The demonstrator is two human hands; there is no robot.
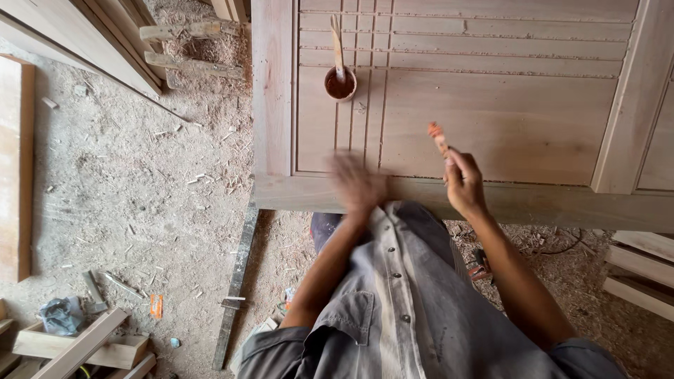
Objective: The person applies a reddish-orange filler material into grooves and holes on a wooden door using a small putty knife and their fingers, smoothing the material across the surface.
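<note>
A large pale wooden door panel (491, 119) with routed grooves lies flat in front of me. My right hand (463, 184) is closed on a small brush with an orange-stained tip (437, 135), held just above the panel's lower field. My left hand (358, 184) is blurred with motion, fingers spread flat over the panel's bottom rail, holding nothing. A small round cup of brown stain (340, 83) with a stick (337, 42) standing in it rests on the panel, farther up and to the left.
Sawdust and wood chips cover the floor (140, 182) on the left. Planks (15, 168) lean at the far left, timber offcuts (77, 344) lie bottom left, and stacked boards (642, 270) sit on the right. A long metal bar clamp (237, 281) lies below the panel's corner.
</note>
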